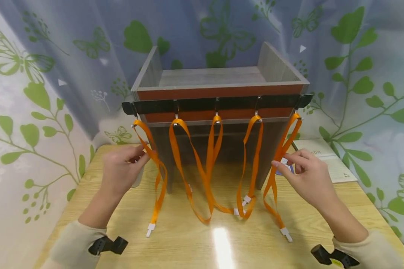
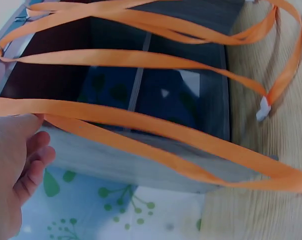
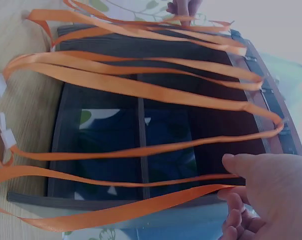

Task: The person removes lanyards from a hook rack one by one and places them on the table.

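Several orange lanyards hang from hooks on a black rail [image 1: 196, 104] across the front of a grey wooden shelf [image 1: 279, 63]. My left hand [image 1: 121, 166] pinches the leftmost lanyard [image 1: 144, 129] a little below its hook; in the left wrist view the fingertips meet the strap's edge. At the other end, my right hand [image 1: 306, 173] pinches the rightmost lanyard [image 1: 287, 138] between thumb and fingers. A white clip [image 1: 150, 228] dangles at the bottom of the left lanyard, another white clip [image 1: 285, 233] at the bottom of the right one. Between the hands, the middle lanyard [image 1: 208, 164] droops onto the table.
The shelf stands on a light wooden table [image 1: 188, 243] against a leaf-patterned curtain [image 1: 222, 33]. A pale notebook [image 1: 333, 160] lies behind the right hand, with a small blue-edged card [image 1: 284, 166] beside it. Something whitish [image 1: 138, 177] is partly hidden by the left hand.
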Tool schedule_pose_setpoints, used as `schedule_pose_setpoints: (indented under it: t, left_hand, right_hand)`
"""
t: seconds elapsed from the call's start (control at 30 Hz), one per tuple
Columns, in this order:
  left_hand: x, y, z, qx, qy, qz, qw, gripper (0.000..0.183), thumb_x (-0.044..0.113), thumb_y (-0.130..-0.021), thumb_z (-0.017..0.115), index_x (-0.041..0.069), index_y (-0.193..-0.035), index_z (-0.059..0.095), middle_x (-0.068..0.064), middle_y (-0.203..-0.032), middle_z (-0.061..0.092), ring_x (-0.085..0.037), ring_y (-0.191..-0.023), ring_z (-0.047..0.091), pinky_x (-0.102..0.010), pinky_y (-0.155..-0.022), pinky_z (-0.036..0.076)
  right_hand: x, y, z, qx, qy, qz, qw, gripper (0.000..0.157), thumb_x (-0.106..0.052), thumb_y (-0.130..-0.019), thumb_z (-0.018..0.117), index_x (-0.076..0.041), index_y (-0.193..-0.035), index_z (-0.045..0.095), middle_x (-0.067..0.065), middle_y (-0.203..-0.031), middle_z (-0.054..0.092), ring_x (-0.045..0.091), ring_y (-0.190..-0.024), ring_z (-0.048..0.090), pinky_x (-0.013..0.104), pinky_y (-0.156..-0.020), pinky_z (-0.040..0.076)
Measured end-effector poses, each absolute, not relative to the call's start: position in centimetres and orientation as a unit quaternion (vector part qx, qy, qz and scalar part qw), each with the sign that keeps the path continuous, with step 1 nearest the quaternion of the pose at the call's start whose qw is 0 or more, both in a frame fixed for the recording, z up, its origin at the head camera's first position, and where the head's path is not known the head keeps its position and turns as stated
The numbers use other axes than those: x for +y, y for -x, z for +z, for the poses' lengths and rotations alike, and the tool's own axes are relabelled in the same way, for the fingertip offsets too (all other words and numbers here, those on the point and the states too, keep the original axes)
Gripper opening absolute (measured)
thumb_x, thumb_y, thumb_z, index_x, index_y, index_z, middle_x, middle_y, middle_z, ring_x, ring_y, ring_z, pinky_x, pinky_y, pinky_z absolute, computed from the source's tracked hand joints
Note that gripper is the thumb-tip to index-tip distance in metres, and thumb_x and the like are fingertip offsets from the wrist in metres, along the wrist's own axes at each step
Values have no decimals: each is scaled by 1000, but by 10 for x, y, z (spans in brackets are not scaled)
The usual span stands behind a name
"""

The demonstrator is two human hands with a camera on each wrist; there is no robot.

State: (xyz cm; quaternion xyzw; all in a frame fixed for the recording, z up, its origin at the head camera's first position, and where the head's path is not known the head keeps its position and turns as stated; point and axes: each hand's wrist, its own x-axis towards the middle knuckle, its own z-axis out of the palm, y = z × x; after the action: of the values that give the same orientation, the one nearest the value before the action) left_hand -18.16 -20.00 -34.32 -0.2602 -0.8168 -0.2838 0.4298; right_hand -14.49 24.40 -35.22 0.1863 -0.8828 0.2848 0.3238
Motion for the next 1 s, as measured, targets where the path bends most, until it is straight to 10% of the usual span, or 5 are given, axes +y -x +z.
schedule_pose_setpoints:
  t: [0.3, 0.87, 1.0]
  left_hand:
    - [-184, 182, -363, -853, 180, -345, 348, 13, 10, -75, 87, 1, -83, 81, -9, -65, 74, -17, -52, 69, -10, -50, 46]
    - [-174, 182, -373, -855, 95, -433, 267, 11, 10, -79, 83, -1, -78, 80, -14, -65, 73, -22, -52, 68, -11, -48, 46]
    - [-176, 182, -368, -858, 93, -433, 260, 12, 11, -80, 82, 0, -77, 80, -13, -63, 73, -17, -49, 65, -14, -45, 46]
  right_hand:
    - [230, 144, -365, -899, -176, 262, 305, 25, -11, -77, 86, -14, -62, 66, -6, -56, 49, 1, -47, 32, 15, -42, 27]
    - [252, 149, -368, -909, -117, 324, 234, 6, -11, -88, 76, -9, -85, 82, 8, -79, 76, -8, -58, 55, 14, -49, 42]
    - [255, 155, -349, -896, -123, 330, 268, 5, -9, -85, 78, -11, -84, 82, -9, -72, 73, -9, -53, 49, 12, -47, 39]
